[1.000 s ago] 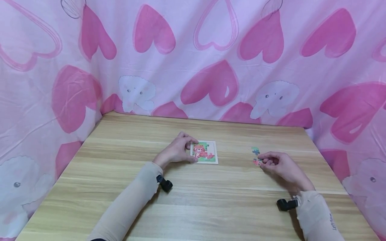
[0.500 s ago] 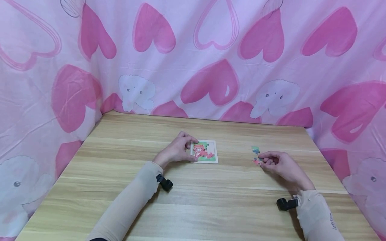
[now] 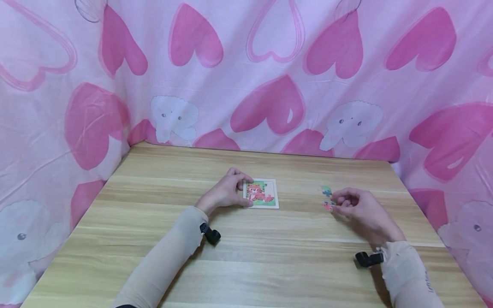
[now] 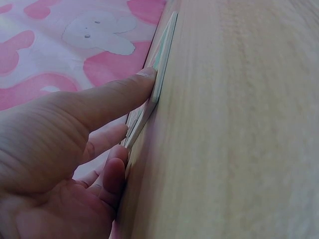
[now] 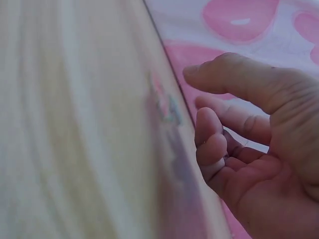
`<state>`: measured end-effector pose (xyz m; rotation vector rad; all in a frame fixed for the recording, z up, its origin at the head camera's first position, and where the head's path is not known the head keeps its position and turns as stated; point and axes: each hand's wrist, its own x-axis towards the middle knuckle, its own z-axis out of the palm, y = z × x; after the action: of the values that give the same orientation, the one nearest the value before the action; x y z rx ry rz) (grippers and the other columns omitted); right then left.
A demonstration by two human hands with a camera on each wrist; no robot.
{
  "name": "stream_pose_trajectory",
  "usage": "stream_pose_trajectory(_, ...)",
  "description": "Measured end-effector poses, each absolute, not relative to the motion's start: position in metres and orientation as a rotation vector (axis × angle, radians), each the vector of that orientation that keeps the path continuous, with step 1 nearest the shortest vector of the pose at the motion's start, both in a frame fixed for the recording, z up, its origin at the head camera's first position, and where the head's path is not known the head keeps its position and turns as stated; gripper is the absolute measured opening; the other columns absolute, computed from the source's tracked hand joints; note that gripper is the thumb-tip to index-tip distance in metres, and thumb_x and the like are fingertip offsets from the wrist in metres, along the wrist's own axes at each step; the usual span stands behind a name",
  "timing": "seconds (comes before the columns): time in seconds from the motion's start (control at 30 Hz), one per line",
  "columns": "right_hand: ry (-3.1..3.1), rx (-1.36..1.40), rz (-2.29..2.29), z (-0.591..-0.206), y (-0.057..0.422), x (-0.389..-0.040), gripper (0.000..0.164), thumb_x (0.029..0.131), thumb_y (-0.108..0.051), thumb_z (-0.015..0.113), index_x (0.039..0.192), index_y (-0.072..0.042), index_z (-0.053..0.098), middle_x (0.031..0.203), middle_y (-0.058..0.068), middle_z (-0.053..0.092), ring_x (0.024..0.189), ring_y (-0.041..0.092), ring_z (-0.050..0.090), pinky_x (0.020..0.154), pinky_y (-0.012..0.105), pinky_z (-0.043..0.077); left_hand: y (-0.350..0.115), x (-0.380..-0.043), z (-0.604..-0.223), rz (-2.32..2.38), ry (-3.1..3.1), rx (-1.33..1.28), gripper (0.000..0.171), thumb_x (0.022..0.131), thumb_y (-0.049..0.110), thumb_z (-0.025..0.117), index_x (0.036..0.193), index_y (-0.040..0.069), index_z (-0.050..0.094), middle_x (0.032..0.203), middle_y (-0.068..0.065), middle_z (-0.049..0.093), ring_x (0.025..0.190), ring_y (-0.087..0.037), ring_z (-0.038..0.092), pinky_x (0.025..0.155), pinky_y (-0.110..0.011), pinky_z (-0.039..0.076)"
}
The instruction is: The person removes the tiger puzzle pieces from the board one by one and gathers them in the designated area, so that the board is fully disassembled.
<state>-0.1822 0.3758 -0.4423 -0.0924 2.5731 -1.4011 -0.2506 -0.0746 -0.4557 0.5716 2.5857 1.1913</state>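
My left hand (image 3: pixel 225 192) holds a square jigsaw puzzle board (image 3: pixel 276 205) at its left side, fingers at the far edge and thumb on the near one. In the left wrist view the thumb (image 4: pixel 119 99) lies over the board's rim. The board shows a red tiger on green, with a bare white patch at its upper right. My right hand (image 3: pixel 360 207) hovers at the loose puzzle pieces, thumb and forefinger apart, other fingers curled loosely. A green-blue piece (image 3: pixel 326 191) lies farther back, a reddish piece (image 3: pixel 328 206) nearer; the fingertips overlap the pieces' right side.
The wooden table (image 3: pixel 269 265) runs back to a pink curtain (image 3: pixel 265 102) with hearts, which also closes both sides. A bare stretch of wood separates the board from the loose pieces. Small black cameras (image 3: pixel 211 235) sit on both wrists.
My right hand has shifted slightly, its wrist moving a little right and back, with thumb and forefinger slightly wider apart. The left hand and the board have stayed in place.
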Motion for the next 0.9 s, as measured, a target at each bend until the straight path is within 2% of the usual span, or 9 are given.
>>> stream_pose_trajectory(0.17, 2.678, -0.205, -1.374, -0.429, 0.367, -0.190, 0.051, 0.099, -0.010, 0.085, 0.145, 0.000, 0.064, 0.123, 0.021, 0.068, 0.098, 0.019, 0.068, 0.076, 0.032, 0.064, -0.076, -0.250, -0.457, 1.187, 2.595, 0.561, 0.072, 0.079, 0.023, 0.105, 0.144, 0.016, 0.072, 0.124, -0.005, 0.046, 0.107, -0.023, 0.049, 0.097, -0.041, 0.042)
stream_pose_trajectory(0.23, 2.704, -0.238, -1.384, -0.424, 0.362, -0.194, 0.051, 0.099, -0.011, 0.085, 0.144, 0.002, 0.064, 0.123, 0.023, 0.068, 0.096, 0.017, 0.070, 0.076, 0.030, 0.063, -0.076, -0.250, -0.458, 1.187, 2.595, 0.564, 0.073, 0.079, 0.024, 0.105, 0.144, 0.016, 0.072, 0.124, -0.005, 0.046, 0.107, -0.023, 0.049, 0.098, -0.041, 0.043)
stream_pose_trajectory(0.37, 2.752, -0.257, -1.371, -0.412, 0.349, -0.199, 0.051, 0.100, -0.016, 0.085, 0.145, -0.001, 0.066, 0.127, 0.024, 0.068, 0.097, 0.015, 0.070, 0.078, 0.024, 0.060, -0.076, -0.250, -0.458, 1.184, 2.591, 0.569, 0.073, 0.080, 0.025, 0.105, 0.144, 0.016, 0.072, 0.125, -0.005, 0.046, 0.110, -0.023, 0.049, 0.100, -0.042, 0.042)
stream_pose_trajectory(0.47, 2.775, -0.262, -1.375, -0.405, 0.339, -0.203, 0.051, 0.100, -0.020, 0.085, 0.146, -0.007, 0.067, 0.129, 0.022, 0.068, 0.098, 0.016, 0.069, 0.077, 0.023, 0.058, -0.077, -0.250, -0.457, 1.190, 2.587, 0.565, 0.073, 0.080, 0.025, 0.104, 0.145, 0.016, 0.072, 0.125, -0.006, 0.046, 0.113, -0.024, 0.049, 0.102, -0.042, 0.042)
stream_pose_trajectory(0.67, 2.759, -0.295, -1.443, -0.397, 0.314, -0.213, 0.050, 0.100, -0.027, 0.088, 0.143, -0.012, 0.069, 0.127, 0.011, 0.070, 0.097, 0.016, 0.070, 0.072, 0.027, 0.060, -0.076, -0.251, -0.456, 1.193, 2.587, 0.564, 0.072, 0.081, 0.025, 0.104, 0.144, 0.017, 0.072, 0.127, -0.006, 0.046, 0.115, -0.024, 0.049, 0.104, -0.043, 0.041)
stream_pose_trajectory(0.73, 2.743, -0.327, -1.474, -0.397, 0.306, -0.216, 0.048, 0.100, -0.025, 0.087, 0.143, -0.011, 0.070, 0.126, 0.014, 0.070, 0.097, 0.017, 0.070, 0.069, 0.027, 0.060, -0.076, -0.251, -0.456, 1.189, 2.587, 0.572, 0.072, 0.080, 0.025, 0.104, 0.144, 0.016, 0.072, 0.127, -0.006, 0.046, 0.114, -0.024, 0.049, 0.103, -0.043, 0.042)
stream_pose_trajectory(0.9, 2.683, -0.415, -1.549, -0.400, 0.283, -0.222, 0.045, 0.100, -0.017, 0.086, 0.141, -0.007, 0.070, 0.130, 0.018, 0.071, 0.097, 0.017, 0.072, 0.077, 0.024, 0.060, -0.074, -0.251, -0.457, 1.184, 2.592, 0.583, 0.073, 0.080, 0.023, 0.104, 0.145, 0.015, 0.071, 0.126, -0.006, 0.046, 0.111, -0.024, 0.049, 0.102, -0.042, 0.042)
